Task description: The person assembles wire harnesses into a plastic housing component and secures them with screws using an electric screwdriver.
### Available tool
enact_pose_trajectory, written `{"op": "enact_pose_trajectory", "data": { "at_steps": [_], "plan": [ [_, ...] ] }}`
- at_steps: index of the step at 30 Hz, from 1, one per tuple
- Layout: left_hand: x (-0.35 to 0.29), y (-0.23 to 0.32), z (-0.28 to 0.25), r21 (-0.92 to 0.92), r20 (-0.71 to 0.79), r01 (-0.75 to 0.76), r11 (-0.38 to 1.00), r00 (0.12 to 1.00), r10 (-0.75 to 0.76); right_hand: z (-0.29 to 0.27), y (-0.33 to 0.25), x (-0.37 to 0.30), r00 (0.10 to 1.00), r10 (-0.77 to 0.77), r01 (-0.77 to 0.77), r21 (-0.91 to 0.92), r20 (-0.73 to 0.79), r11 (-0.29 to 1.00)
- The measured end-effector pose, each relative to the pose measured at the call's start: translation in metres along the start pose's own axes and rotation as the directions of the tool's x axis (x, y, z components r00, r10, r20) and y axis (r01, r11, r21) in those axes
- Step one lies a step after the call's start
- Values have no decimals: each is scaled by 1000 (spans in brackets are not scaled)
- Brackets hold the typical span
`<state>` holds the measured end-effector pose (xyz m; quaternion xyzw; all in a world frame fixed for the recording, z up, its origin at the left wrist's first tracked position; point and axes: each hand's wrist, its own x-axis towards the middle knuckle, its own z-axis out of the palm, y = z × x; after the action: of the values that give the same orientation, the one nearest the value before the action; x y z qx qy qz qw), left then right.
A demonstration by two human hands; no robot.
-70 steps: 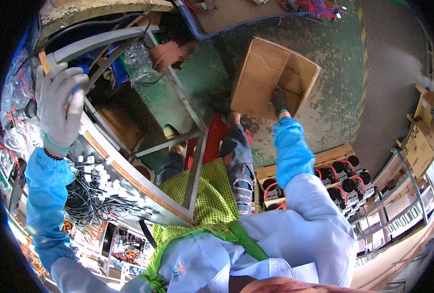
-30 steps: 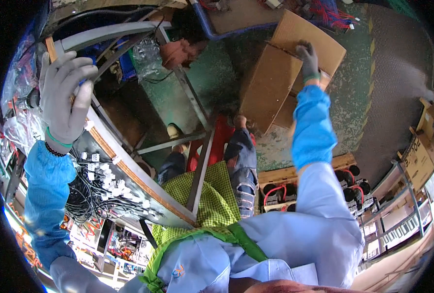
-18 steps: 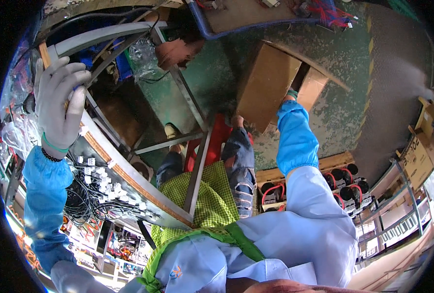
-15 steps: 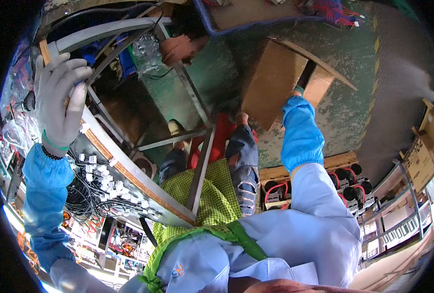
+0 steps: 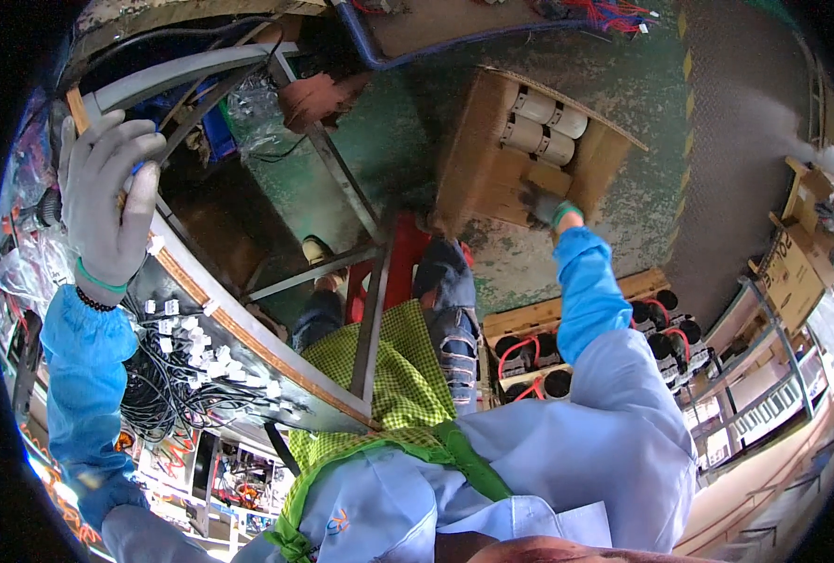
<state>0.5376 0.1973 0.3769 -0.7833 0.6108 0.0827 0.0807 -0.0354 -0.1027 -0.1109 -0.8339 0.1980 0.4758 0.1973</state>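
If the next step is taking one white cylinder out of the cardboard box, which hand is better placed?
Probably the right hand: it is at the cardboard box, close to the white cylinders. The left hand is well away, near the tabletop.

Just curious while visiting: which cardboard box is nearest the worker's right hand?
The open cardboard box on the floor, white cylinders inside; the right hand is at it. Other boxes sit far right.

The box (image 5: 469, 145) is plain matt cardboard; the cylinders (image 5: 522, 134) inside look smooth, with a slight sheen. The gloves (image 5: 107, 216) seem matt cloth, the sleeves (image 5: 581, 281) thin, crinkled and faintly glossy, the apron (image 5: 394, 361) woven cloth. The frame (image 5: 341, 178) is metal, the stool (image 5: 408, 244) smooth plastic, the floor (image 5: 506, 267) rough, worn paint.
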Motion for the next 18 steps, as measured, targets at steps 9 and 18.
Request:
{"op": "enact_pose_trajectory", "data": {
  "at_steps": [9, 18],
  "plan": [
    [-4, 0, 0, 50, 52, 18, 999, 998, -20, -91, -39, 72, 982, 187, -160, 405, -28, 900],
    [-8, -6, 3, 88, 77, -2, 996, 997, -5, -119, -1, 108, 918, 322, -191, 453, -233, 871]
  ]
}}
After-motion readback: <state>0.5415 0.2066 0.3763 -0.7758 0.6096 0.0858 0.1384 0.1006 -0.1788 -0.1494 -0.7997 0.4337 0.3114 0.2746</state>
